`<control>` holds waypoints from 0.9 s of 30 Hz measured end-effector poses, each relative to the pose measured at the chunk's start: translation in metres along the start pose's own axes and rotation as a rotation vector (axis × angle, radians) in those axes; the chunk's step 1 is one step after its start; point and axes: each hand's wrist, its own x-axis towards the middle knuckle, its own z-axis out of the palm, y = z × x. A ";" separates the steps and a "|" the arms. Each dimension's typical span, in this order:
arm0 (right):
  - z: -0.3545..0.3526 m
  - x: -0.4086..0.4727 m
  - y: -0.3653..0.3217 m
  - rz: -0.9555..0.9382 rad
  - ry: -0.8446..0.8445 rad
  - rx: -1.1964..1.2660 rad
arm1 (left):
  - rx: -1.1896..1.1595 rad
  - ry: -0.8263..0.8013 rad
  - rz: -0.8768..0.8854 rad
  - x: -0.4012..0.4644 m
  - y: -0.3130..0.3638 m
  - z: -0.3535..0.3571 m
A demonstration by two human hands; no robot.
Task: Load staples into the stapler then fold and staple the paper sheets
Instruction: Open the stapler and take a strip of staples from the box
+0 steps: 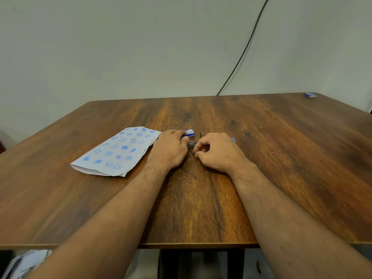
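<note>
A wooden table [281,168] with dark grain streaks fills the lower view, pushed against a plain pale wall [120,47]. A black cable [246,47] runs down the wall and disappears behind the table's far edge. Below the near-left edge, crumpled pale material [24,262] shows; what it is cannot be told.

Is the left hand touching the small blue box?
Touching. The head view shows the left hand with its fingertips lying on the near end of the small blue box, no gap showing.

A dark wooden table [261,158] stands against a plain pale wall [120,47], black cable [247,45] hanging down it.
</note>
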 end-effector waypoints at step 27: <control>0.001 0.002 0.008 0.044 0.237 0.339 | -0.314 0.252 -0.093 -0.006 0.000 -0.011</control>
